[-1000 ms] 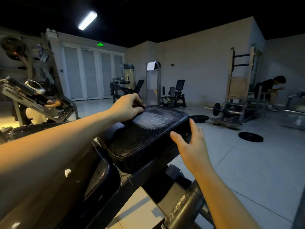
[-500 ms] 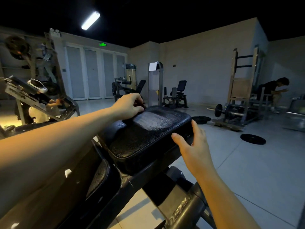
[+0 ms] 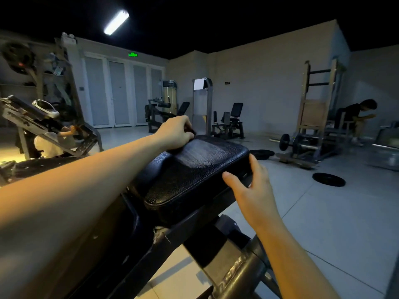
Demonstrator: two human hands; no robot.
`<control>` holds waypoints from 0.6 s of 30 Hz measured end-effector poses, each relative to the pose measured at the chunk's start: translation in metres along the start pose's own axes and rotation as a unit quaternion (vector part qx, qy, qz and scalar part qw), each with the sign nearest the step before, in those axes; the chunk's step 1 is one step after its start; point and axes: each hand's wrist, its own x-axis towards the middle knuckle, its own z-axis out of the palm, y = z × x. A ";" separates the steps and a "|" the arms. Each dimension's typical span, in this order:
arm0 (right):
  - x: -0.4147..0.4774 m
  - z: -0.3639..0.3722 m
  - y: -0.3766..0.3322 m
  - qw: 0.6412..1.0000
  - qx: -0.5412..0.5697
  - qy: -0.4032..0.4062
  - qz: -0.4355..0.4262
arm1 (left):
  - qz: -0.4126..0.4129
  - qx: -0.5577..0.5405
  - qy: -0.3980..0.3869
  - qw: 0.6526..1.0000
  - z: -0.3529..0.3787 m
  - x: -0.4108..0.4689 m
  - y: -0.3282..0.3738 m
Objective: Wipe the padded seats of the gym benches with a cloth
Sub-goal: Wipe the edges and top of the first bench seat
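Head view of a gym, read left to right. At the far left stands a leg-press machine (image 3: 43,124), tilted, with dim yellow light on the floor beneath it. The left forearm crosses from the lower-left corner up to the left hand (image 3: 176,133), which lies knuckles-up on the far left corner of the padded seat (image 3: 194,169). Its grip is closed: the fingers are curled down round a dark cloth (image 3: 191,132), most of which is hidden under the palm, with only a small fold showing past the fingertips. The cloth is pressed against the seat's black, grained surface, and a paler sheen runs across the pad just to the right of it.

The seat tops a slanted bench (image 3: 216,244) whose dark metal frame runs down toward the lower centre. The right hand (image 3: 252,186) rests on the seat's right edge with its grip apart. The thumb lies on the upper rim and the fingers are straight along the side panel, holding nothing.

Further right, a round weight plate (image 3: 328,179) lies flat on the grey floor (image 3: 323,223). Behind it are a wooden rack (image 3: 313,108) with a loaded barbell at its foot and, at the far right, a seated person (image 3: 356,113) bent forward.
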 end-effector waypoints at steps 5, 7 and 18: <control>0.004 -0.004 0.000 1.000 0.006 -0.007 -0.004 | 0.167 -0.176 -0.106 0.964 -0.014 -0.049 0.051; 0.004 -0.003 0.002 1.000 0.008 -0.008 -0.004 | 0.226 -0.155 -0.116 0.955 -0.014 -0.063 0.053; 0.001 -0.003 -0.003 1.000 0.005 0.000 -0.001 | 0.093 -0.142 -0.036 0.985 -0.014 -0.050 0.025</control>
